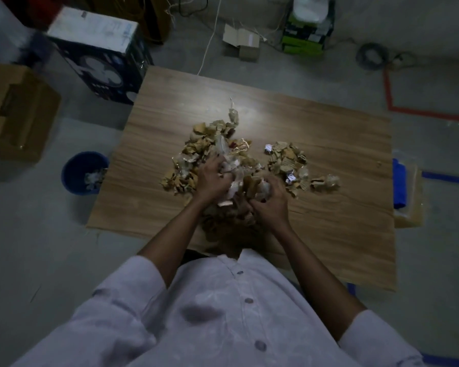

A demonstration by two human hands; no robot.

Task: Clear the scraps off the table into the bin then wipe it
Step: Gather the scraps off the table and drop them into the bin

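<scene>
Early stage: both hands, left hand (212,178) and right hand (269,200), clutch scraps (217,152) mid-worktop (342,234); bin (76,178) off left edge partly filled; wiping not begun.

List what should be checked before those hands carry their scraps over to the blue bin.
1. Grip: left hand and right hand both clutch part of the main pile: ok.
2. Bin upright and open beside the table's left edge: ok.
3. Room in bin, only partly filled: ok.
4. Table cleared: not ok, a smaller pile remains too.
5. Blue cloth waiting off the right edge: ok.
6. Handful firm enough not to shed: cannot tell.
</scene>
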